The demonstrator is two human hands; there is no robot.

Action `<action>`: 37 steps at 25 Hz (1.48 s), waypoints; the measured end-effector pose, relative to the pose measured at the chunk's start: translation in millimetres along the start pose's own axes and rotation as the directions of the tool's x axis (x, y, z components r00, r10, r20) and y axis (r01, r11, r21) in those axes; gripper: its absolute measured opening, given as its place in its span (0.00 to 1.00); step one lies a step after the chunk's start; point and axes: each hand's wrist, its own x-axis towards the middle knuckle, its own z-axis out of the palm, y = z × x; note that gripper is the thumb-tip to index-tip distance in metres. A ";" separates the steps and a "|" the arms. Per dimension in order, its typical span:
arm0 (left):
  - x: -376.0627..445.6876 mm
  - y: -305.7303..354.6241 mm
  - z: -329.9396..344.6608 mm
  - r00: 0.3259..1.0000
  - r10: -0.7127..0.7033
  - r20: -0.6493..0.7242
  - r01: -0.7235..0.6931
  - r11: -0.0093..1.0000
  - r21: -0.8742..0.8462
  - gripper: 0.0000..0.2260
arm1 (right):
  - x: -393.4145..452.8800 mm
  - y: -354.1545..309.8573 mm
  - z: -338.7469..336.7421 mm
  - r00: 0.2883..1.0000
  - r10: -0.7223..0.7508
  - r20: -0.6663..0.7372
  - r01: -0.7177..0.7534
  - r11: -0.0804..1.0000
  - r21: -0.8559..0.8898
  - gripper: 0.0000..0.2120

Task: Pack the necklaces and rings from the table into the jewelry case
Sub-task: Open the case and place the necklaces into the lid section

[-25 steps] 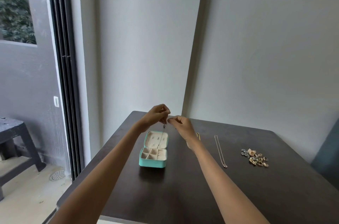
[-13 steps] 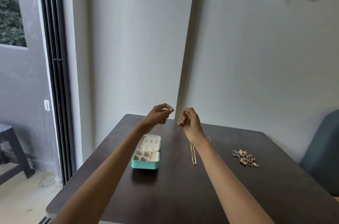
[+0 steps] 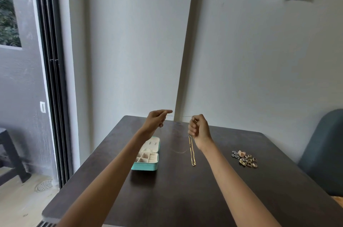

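Hands are raised over the table (image 3: 185, 199): the left hand (image 3: 157, 120) and right hand (image 3: 199, 128) each pinch an end of a thin chain (image 3: 181, 116) stretched between them. A gold necklace (image 3: 192, 152) lies beside the open case (image 3: 146, 156); rings (image 3: 245, 159) sit heaped at right.

Both forearms are bare to the frame's lower edge, and the left hand (image 3: 155, 119) and right hand (image 3: 199, 128) are ungloved.
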 end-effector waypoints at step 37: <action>-6.1 -26.0 18.6 0.986 -0.168 0.013 0.169 0.984 -0.054 0.08 | 14.2 -43.7 -25.0 0.997 0.064 0.045 -0.022 0.780 -0.625 0.11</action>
